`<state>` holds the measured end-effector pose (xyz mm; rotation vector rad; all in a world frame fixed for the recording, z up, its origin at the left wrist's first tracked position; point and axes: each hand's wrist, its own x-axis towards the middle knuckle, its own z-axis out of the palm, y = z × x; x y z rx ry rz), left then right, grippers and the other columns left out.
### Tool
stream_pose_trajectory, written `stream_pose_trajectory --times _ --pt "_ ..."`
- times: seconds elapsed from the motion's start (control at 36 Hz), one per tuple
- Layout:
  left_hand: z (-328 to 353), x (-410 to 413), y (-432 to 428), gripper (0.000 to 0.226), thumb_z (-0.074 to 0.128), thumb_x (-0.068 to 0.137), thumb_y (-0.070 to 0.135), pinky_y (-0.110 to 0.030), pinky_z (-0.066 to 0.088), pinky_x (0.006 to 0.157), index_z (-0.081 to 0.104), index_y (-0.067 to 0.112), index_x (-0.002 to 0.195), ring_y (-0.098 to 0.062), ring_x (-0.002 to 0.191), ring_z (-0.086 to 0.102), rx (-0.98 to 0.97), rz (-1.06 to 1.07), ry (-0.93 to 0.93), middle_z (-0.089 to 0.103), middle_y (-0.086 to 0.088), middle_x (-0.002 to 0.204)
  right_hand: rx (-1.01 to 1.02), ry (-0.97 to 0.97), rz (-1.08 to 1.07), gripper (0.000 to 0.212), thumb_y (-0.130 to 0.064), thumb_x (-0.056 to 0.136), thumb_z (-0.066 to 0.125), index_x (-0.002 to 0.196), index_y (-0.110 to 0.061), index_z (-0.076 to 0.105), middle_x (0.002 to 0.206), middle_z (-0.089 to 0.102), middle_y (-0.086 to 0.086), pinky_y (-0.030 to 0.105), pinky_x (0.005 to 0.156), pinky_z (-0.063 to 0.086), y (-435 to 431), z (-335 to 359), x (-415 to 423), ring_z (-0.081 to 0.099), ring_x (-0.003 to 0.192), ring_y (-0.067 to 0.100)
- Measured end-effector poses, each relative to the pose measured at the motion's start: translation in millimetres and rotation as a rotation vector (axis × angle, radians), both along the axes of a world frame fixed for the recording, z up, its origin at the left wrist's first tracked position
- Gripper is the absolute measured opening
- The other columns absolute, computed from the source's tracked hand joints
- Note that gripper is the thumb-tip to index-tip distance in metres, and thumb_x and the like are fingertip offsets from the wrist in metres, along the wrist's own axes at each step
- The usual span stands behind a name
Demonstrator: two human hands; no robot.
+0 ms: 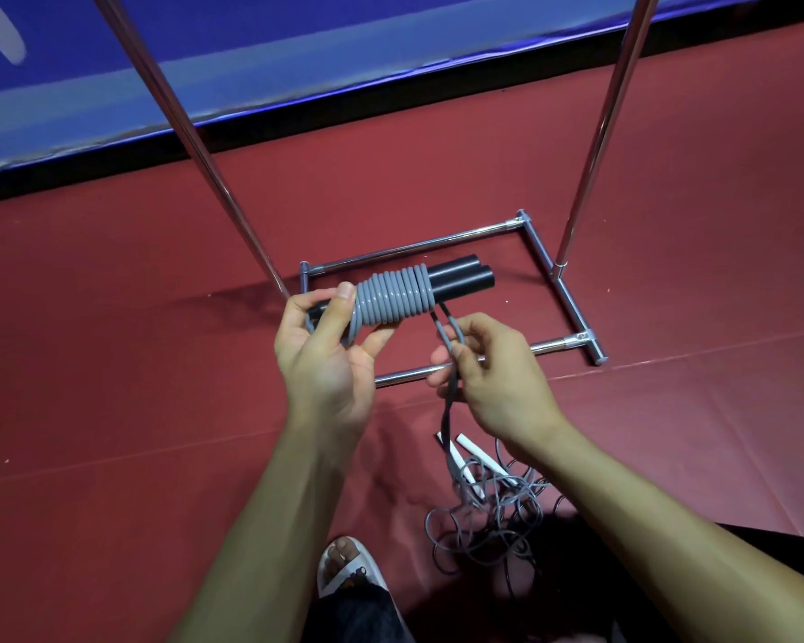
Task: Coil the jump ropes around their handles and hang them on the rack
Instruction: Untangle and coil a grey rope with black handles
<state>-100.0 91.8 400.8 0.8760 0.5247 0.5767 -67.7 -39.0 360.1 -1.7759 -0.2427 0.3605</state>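
Two black handles bound in grey rope, held in the hands above the rack base.

Left hand grasps the paired handles side by side at their near end, thumb up against the first turns. The grey rope is coiled in close turns round both handles, whose far ends stick out bare. Right hand pinches two free strands of that rope just below the coil; the strands run down through its fingers toward the floor. The bundle sits over the metal rack, whose base frame lies on the red floor mat with two uprights rising out of view. Near the right forearm, a loose tangle of rope lies on the mat with two white handles in it. A sandalled foot stands beside it. A blue banner runs behind.
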Motion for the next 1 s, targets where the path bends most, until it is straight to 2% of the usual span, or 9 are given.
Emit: stream_pose_trajectory --times 0.08,0.25,0.36,0.42,0.56,0.69,0.81,0.92,1.0 --pt "0.9 -0.1 -0.1 0.018 0.055 0.094 0.003 -0.048 0.06 0.072 0.049 0.013 0.079 -0.02 0.082 0.064 0.0 0.002 -0.002 0.057 -0.008 0.085 0.126 0.119 -0.026 0.022 0.01 0.092 0.045 0.084 -0.008 0.056 0.069 0.062 -0.001 0.056 0.068 0.059 2.4 6.9 -3.6 0.064 0.055 0.02" --pt "3.0 0.6 1.3 0.018 0.054 0.095 0.003 -0.05 0.057 0.08 0.048 0.013 0.081 -0.021 0.085 0.063 0.02 0.016 0.006 0.056 -0.01 0.091 0.306 0.253 -0.087 0.033 0.021 0.089 0.041 0.091 -0.005 0.062 0.086 0.051 0.015 0.033 0.055 0.06 3.4 18.6 -3.8 0.06 0.049 0.015" --pt "2.6 1.7 4.5 0.019 0.057 0.093 0.002 -0.043 0.058 0.069 0.049 0.014 0.081 -0.015 0.073 0.062 0.154 0.062 0.02 0.058 -0.002 0.08 0.387 0.407 -0.082 0.028 0.014 0.093 0.046 0.108 -0.008 0.055 0.074 0.055 0.012 0.04 0.057 0.06 2.9 22.7 -7.4 0.063 0.051 0.02" --pt "-0.5 1.1 6.8 0.021 0.063 0.09 0.002 -0.037 0.058 0.061 0.051 0.015 0.079 -0.013 0.068 0.06 0.284 0.089 0.029 0.057 0.001 0.075 0.386 0.462 -0.073 0.029 0.015 0.093 0.045 0.103 -0.012 0.048 0.071 0.057 0.008 0.042 0.058 0.058 3.0 26.1 -8.7 0.061 0.052 0.019" --pt "-9.0 -3.0 16.8 0.017 0.076 0.071 0.026 -0.033 0.053 0.058 0.06 0.028 0.072 -0.019 0.072 0.059 0.547 0.088 0.047 0.058 -0.01 0.08 0.543 0.6 -0.131 0.031 0.019 0.09 0.035 0.093 -0.012 0.039 0.065 0.059 0.017 0.017 0.035 0.025 -1.6 45.9 3.3 0.038 0.04 0.013" --pt "-8.8 -8.6 24.9 0.017 0.074 0.074 0.027 -0.033 0.053 0.056 0.058 0.023 0.077 -0.016 0.068 0.058 0.717 0.081 0.028 0.058 -0.001 0.076 0.37 0.409 0.005 0.022 0.007 0.085 0.065 0.084 -0.008 0.05 0.057 0.057 0.009 0.016 0.035 0.023 -16.7 56.3 14.6 0.034 0.037 0.006" --pt "-6.6 -12.1 25.3 0.016 0.073 0.078 0.025 -0.053 0.055 0.066 0.059 0.032 0.076 -0.016 0.071 0.059 0.873 0.011 0.047 0.061 0.01 0.074 0.09 0.159 0.051 0.027 0.006 0.075 0.076 0.074 -0.011 0.056 0.056 0.051 0.004 0.02 0.04 0.028 -21.5 46.4 17.6 0.038 0.043 0.013" --pt "-6.8 -12.1 20.1 0.018 0.071 0.079 0.015 -0.028 0.049 0.065 0.056 0.025 0.078 -0.003 0.068 0.057 0.95 -0.027 0.054 0.061 0.02 0.071 -0.366 -0.267 0.107 0.022 -0.009 0.074 0.075 0.075 -0.02 0.056 0.064 0.061 -0.005 0.023 0.055 0.037 -26.2 42.5 20.4 0.053 0.061 0.013" --pt "-6.2 -12.1 18.1 0.016 0.07 0.079 0.015 -0.022 0.048 0.066 0.057 0.024 0.078 -0.001 0.068 0.057 0.96 -0.054 0.075 0.062 0.022 0.072 -0.506 -0.529 0.174 0.017 -0.013 0.077 0.074 0.08 -0.023 0.061 0.077 0.062 -0.005 0.031 0.065 0.043 -29.6 43.6 20.5 0.057 0.078 0.023"
